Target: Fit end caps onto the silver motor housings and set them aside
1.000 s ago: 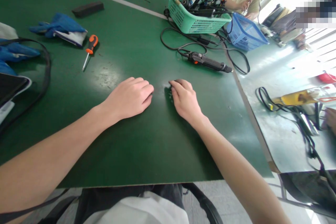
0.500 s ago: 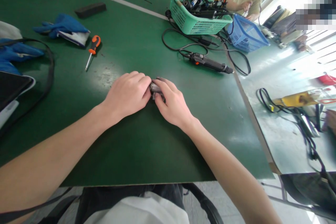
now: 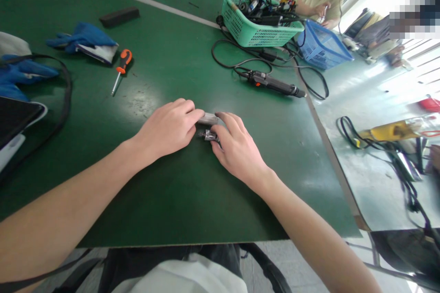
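Head view. Left hand [image 3: 172, 126] low over the bench [image 3: 165, 206]; its grip pinches the left end of a grey tube [image 3: 209, 119], which lies crosswise between the hands. Right hand [image 3: 237, 144] facing it: one fingertip at the tube's right end, thumb and another finger pinching a small metal part [image 3: 209, 135] just on the near side of the tube. How far either piece runs under the fingers cannot be told.

Room: a wide green stretch from both hands to the near edge, also outward to the right edge, where a paler bench [image 3: 364, 192] adjoins. On the far side, open surface up to the power driver [image 3: 271, 84], its tip by the right edge, cable looping back beside the green basket [image 3: 263, 36]. Blue basket [image 3: 321, 50] right of that. Far left: screwdriver [image 3: 122, 66], shaft pointing near; glove [image 3: 87, 39] and black block [image 3: 119, 17] beyond. Tablet [image 3: 17, 114] at the left margin.
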The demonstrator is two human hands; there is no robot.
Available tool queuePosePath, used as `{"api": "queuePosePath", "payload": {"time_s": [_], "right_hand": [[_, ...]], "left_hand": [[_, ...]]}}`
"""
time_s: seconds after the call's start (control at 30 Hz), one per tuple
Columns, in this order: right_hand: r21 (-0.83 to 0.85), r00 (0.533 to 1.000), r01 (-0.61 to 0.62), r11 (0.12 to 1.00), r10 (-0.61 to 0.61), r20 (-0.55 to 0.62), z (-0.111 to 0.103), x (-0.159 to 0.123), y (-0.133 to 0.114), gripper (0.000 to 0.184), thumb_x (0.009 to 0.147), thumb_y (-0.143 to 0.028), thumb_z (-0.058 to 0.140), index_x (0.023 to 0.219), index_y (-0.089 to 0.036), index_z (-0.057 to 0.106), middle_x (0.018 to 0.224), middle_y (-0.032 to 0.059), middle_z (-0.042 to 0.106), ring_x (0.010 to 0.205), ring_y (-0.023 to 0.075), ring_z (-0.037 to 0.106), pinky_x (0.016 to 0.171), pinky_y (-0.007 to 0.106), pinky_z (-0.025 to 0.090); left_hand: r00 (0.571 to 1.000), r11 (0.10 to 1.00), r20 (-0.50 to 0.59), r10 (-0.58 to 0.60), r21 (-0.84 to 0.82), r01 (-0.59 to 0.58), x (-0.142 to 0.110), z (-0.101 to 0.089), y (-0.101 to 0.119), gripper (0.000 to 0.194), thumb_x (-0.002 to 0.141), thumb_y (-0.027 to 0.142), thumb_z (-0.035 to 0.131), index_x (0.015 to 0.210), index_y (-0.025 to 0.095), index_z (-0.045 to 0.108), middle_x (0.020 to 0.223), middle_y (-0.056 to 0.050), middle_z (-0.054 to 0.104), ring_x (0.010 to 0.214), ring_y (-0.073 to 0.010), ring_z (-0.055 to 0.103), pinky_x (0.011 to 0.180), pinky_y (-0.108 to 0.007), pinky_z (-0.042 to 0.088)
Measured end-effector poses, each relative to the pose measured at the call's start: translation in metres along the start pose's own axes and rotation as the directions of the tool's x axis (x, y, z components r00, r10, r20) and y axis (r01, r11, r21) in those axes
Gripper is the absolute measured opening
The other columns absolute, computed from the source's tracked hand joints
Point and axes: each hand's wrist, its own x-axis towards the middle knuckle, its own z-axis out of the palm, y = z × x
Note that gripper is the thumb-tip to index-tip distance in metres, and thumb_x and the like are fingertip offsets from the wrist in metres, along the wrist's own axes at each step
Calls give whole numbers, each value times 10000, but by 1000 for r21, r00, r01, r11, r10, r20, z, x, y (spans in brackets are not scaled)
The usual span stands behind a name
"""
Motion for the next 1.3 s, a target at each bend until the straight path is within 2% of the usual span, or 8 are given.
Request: {"api": "queuePosePath", "payload": {"time_s": [0.1, 0.3, 0.57, 0.83, 1.0, 1.3], "right_hand": [[-2, 1000, 19, 1000, -19, -6, -2, -9, -2, 164, 974, -151, 551, 1107, -166, 646, 1365, 212, 587, 1269, 368, 524, 1068, 550, 527], [188, 999, -22, 982, 26, -22, 9, -20, 5, 219, 957, -150, 587, 1157, -230, 624, 1123, 109, 667, 1070, 297, 600, 957, 461, 566], [253, 996, -56, 966, 73, -58, 11, -20, 6, 213, 943, -143, 598, 1125, -251, 622, 1106, 80, 684, 1053, 278, 614, 946, 433, 546], [258, 997, -52, 965, 65, -44, 8, -20, 7, 220, 917, -132, 594, 1107, -240, 623, 1053, 80, 668, 1013, 272, 615, 919, 420, 555], [243, 997, -51, 969, 63, -40, 9, -20, 7, 265, 915, -137, 592, 1155, -241, 633, 1088, 93, 670, 1040, 282, 617, 942, 443, 556], [259, 997, -49, 965, 61, -37, 14, -20, 3, 214, 974, -257, 638, 1186, -228, 647, 1113, 107, 691, 1056, 298, 626, 954, 473, 557]], "left_hand": [[1000, 1000, -8, -7, 3, 7, 0, 3, -2, 337, 955, 144, 451, 1177, 143, 704, 1004, -112, 669, 974, -276, 638, 792, -395, 538], [999, 1000, -38, -1, -10, 0, 0, 9, -2, 322, 952, 137, 448, 1171, 145, 683, 1021, -107, 699, 976, -269, 656, 819, -393, 546], [998, 1000, -56, 9, -26, -10, 0, 8, -2, 338, 962, 149, 427, 1198, 141, 669, 997, -107, 711, 974, -272, 664, 823, -395, 546], [976, 966, 32, 215, -154, -208, -2, 3, 3, 229, 962, 335, 552, 991, 155, 690, 939, -86, 718, 864, -240, 674, 794, -365, 533], [959, 952, 75, 275, -159, -260, -3, 4, 3, 168, 942, 290, 580, 873, 171, 677, 878, -71, 708, 821, -224, 667, 768, -348, 516], [949, 946, 63, 310, -123, -301, -3, 7, 3, 172, 954, 257, 569, 827, 178, 654, 861, -61, 713, 801, -219, 660, 751, -352, 507]]}}
